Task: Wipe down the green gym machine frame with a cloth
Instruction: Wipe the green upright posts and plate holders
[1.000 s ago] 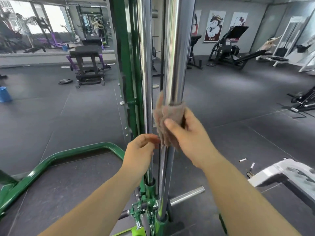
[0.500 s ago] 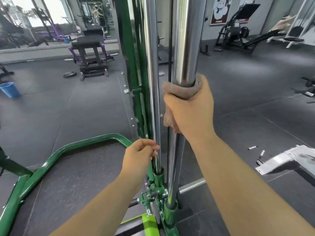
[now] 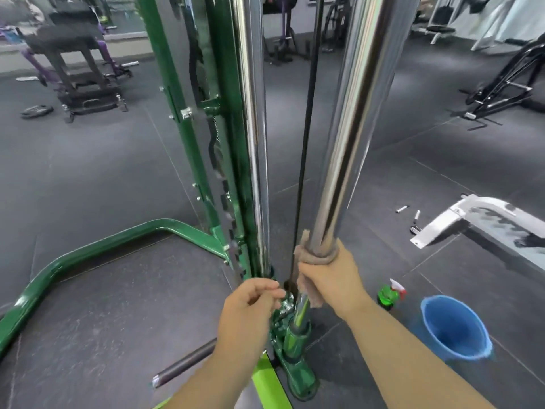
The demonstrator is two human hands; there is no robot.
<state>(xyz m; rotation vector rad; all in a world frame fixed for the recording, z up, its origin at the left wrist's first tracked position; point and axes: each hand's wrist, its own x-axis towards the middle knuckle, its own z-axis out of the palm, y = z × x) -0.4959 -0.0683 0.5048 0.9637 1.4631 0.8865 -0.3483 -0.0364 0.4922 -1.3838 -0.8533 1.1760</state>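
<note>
Readable text: none in the head view.
Spray bottle (image 3: 388,297): green, on the floor just beside the blue bucket (image 3: 454,329); any label on it is too small and blurred to read.
Green gym machine frame (image 3: 188,134): no lettering, number or brand mark can be made out on its paint.
Chrome rods (image 3: 351,137): only reflections show on them, no markings.
Wall at the top edge, behind the frame: a dark-framed sheet is cut off by the picture's edge, nothing legible.
White machine part (image 3: 472,216), right of the frame: worn patches, no text.
</note>
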